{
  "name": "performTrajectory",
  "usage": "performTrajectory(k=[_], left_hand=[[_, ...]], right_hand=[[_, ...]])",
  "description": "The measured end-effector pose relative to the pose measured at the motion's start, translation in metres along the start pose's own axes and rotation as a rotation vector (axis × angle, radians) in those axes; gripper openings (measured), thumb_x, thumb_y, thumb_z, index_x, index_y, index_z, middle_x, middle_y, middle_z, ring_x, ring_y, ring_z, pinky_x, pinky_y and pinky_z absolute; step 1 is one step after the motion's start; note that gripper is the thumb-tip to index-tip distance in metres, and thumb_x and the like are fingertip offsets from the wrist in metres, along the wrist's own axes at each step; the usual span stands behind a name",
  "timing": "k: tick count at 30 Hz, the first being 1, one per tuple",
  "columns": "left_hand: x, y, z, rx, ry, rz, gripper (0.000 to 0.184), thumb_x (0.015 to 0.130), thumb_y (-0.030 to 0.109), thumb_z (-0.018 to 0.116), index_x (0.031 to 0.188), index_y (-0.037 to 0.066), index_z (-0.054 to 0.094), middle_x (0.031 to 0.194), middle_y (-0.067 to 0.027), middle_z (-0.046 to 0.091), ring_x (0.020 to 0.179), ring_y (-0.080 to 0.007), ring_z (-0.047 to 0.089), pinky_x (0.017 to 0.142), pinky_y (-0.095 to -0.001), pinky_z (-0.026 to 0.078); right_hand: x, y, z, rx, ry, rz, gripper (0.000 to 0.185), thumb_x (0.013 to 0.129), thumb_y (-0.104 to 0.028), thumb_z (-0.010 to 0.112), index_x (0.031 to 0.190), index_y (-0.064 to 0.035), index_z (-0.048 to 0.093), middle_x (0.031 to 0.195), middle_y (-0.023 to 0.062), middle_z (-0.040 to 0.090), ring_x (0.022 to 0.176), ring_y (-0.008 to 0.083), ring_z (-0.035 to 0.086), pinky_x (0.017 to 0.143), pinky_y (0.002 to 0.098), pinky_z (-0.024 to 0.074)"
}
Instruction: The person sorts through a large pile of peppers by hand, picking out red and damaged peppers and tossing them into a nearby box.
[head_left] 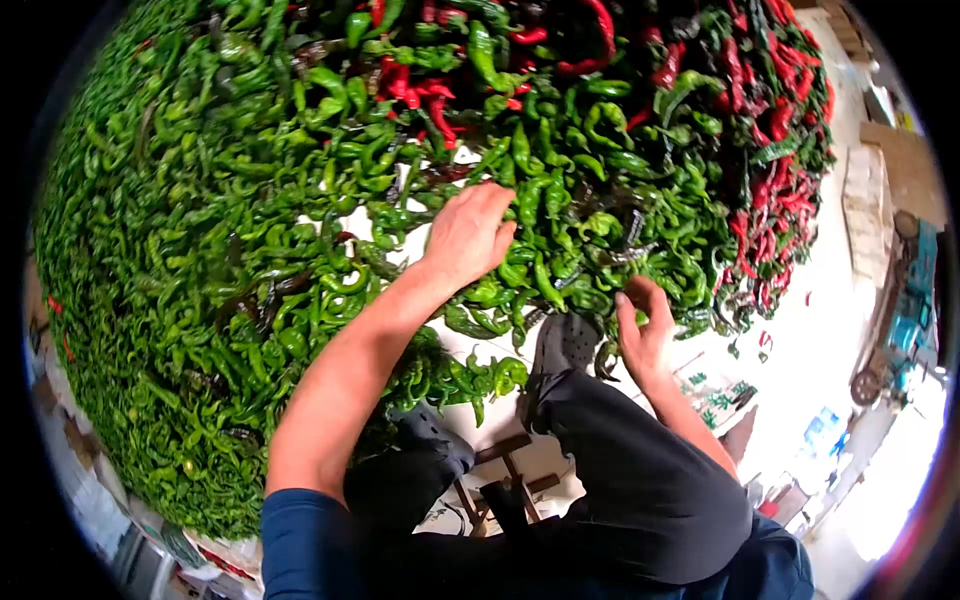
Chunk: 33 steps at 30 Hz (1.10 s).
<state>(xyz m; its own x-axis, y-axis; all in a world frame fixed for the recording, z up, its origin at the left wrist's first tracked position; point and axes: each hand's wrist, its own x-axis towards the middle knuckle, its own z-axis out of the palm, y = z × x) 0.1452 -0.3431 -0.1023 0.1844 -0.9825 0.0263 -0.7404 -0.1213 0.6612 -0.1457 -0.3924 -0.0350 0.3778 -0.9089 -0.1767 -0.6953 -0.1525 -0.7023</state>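
Observation:
A wide heap of green peppers (190, 200) covers the floor, with red peppers (770, 200) along its right side and more at the top. My left hand (470, 232) reaches into the middle of the green peppers, its fingers curled downward; whether they hold a pepper is hidden. Nearer the right, my right hand (645, 325) is beside the lower edge of the green peppers, thumb and fingers apart, with no pepper visible between them. A dark pepper (606, 360) lies just left of my right hand, by the shoe.
Below the heap are my grey shoes (568, 342), dark-trousered legs (630, 460) and a small wooden stool (515, 470). At the right stand a cart with a wheel (866, 386) and a flattened cardboard piece (905, 170). A printed sack (715, 395) lies near my right forearm.

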Motion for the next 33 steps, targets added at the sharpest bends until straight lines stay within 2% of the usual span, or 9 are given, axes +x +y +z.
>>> performTrajectory(k=[5, 11, 14, 17, 21, 27, 29, 31, 33], left_hand=[[0.037, 0.015, 0.032, -0.179, 0.151, -0.12, 0.039, 0.09, 0.024, 0.065, 0.12, -0.001, 0.061, 0.123, -0.0205, 0.062, 0.116, -0.0376, 0.059, 0.099, -0.0423, 0.047], [0.055, 0.024, 0.047, 0.052, 0.054, -0.26, 0.053, 0.086, 0.038, 0.069, 0.124, 0.002, 0.061, 0.129, -0.0188, 0.054, 0.12, -0.0361, 0.054, 0.099, -0.0463, 0.044], [0.048, 0.033, 0.048, 0.226, 0.14, -0.13, 0.043, 0.087, 0.035, 0.068, 0.119, 0.005, 0.066, 0.122, -0.0165, 0.059, 0.119, -0.0352, 0.055, 0.096, -0.0435, 0.046], [0.06, 0.061, 0.051, -0.297, 0.06, -0.143, 0.038, 0.091, 0.033, 0.063, 0.114, 0.002, 0.068, 0.12, -0.0175, 0.063, 0.119, -0.0387, 0.054, 0.1, -0.0452, 0.044], [0.078, 0.059, 0.081, -0.024, 0.011, -0.179, 0.055, 0.09, 0.041, 0.064, 0.13, 0.004, 0.06, 0.13, -0.0189, 0.058, 0.122, -0.0359, 0.053, 0.106, -0.0474, 0.038], [0.04, 0.016, 0.046, -0.293, -0.276, -0.136, 0.055, 0.073, 0.024, 0.082, 0.119, 0.0, 0.064, 0.129, -0.0131, 0.056, 0.121, -0.0298, 0.055, 0.103, -0.0366, 0.044], [0.034, 0.019, 0.024, -0.432, -0.323, -0.238, 0.049, 0.076, 0.021, 0.079, 0.117, -0.002, 0.065, 0.128, -0.0112, 0.057, 0.117, -0.0251, 0.057, 0.1, -0.0326, 0.045], [0.023, 0.009, 0.009, -0.835, -0.544, -0.494, 0.039, 0.084, 0.02, 0.068, 0.117, -0.002, 0.066, 0.131, -0.0157, 0.062, 0.123, -0.0246, 0.056, 0.106, -0.0333, 0.039], [0.007, 0.01, 0.001, -1.104, -0.478, -0.605, 0.034, 0.089, 0.02, 0.059, 0.111, -0.003, 0.069, 0.127, -0.016, 0.065, 0.123, -0.0264, 0.056, 0.108, -0.0367, 0.038]], right_hand=[[-0.034, 0.057, -0.014, 0.123, 0.026, 0.402, 0.04, 0.091, -0.018, 0.068, 0.123, 0.0036, 0.055, 0.101, 0.0156, 0.067, 0.091, 0.0235, 0.066, 0.082, 0.0341, 0.053], [0.025, 0.006, -0.017, -0.17, 0.235, 0.007, 0.065, 0.086, -0.024, 0.074, 0.138, -0.0003, 0.044, 0.115, 0.0205, 0.064, 0.101, 0.032, 0.063, 0.088, 0.0397, 0.0506], [0.074, -0.007, -0.004, -0.137, 0.165, 0.181, 0.078, 0.086, -0.04, 0.071, 0.144, -0.0009, 0.036, 0.122, 0.0253, 0.06, 0.104, 0.0389, 0.063, 0.089, 0.0449, 0.0505], [0.097, -0.012, 0.017, -0.307, 0.178, 0.149, 0.086, 0.086, -0.05, 0.067, 0.147, -0.0019, 0.031, 0.126, 0.0278, 0.057, 0.107, 0.0459, 0.062, 0.09, 0.0479, 0.0509], [0.112, -0.022, 0.017, -0.427, 0.107, 0.212, 0.088, 0.084, -0.049, 0.068, 0.149, -0.003, 0.029, 0.123, 0.0291, 0.057, 0.096, 0.0469, 0.065, 0.084, 0.0496, 0.0532], [0.06, 0.014, 0.036, -0.078, 0.007, 0.024, 0.037, 0.083, -0.014, 0.066, 0.118, -0.0108, 0.056, 0.103, 0.0197, 0.067, 0.083, 0.0425, 0.065, 0.072, 0.0461, 0.0532], [0.048, 0.022, 0.04, 0.129, 0.013, 0.004, 0.036, 0.082, -0.012, 0.068, 0.117, -0.0119, 0.061, 0.093, 0.0163, 0.068, 0.076, 0.0321, 0.067, 0.069, 0.0385, 0.054], [0.051, 0.028, 0.031, 0.415, -0.065, 0.083, 0.033, 0.083, -0.004, 0.068, 0.116, -0.0055, 0.062, 0.08, 0.0009, 0.067, 0.065, 0.0083, 0.059, 0.059, 0.0255, 0.0496], [0.059, 0.02, 0.004, 0.732, -0.283, 0.435, 0.033, 0.083, -0.001, 0.069, 0.115, -0.0032, 0.062, 0.084, -0.0009, 0.068, 0.063, 0.0047, 0.056, 0.052, 0.0224, 0.044]])
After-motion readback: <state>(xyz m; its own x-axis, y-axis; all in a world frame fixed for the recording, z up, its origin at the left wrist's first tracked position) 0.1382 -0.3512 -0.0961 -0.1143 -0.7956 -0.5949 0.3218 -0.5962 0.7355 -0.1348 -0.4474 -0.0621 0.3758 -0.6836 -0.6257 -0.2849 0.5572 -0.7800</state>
